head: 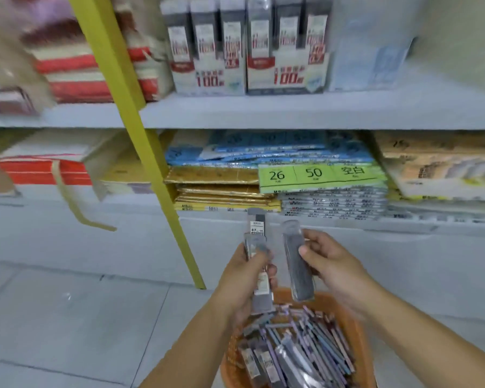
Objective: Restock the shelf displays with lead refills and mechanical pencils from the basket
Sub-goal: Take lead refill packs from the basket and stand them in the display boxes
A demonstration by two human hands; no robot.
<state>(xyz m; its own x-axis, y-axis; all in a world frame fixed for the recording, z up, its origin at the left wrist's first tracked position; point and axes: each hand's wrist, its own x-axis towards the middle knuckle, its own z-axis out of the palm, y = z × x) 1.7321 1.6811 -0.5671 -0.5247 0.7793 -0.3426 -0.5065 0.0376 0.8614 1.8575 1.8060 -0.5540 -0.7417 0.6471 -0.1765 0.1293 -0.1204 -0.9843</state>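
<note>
My left hand grips a small bunch of lead refill cases, held upright above the basket. My right hand pinches a single clear lead refill case full of dark leads, close beside the bunch. Below both hands an orange basket holds several more refill cases and mechanical pencils. On the upper shelf stand two white display boxes of lead refills, marked 100, with cases standing in rows.
A yellow shelf post slants down to the floor left of my hands. The lower shelf holds stacked paper packs, with a green one marked 26 and 50. Red and white packs lie at the upper left. Pale floor tiles spread left.
</note>
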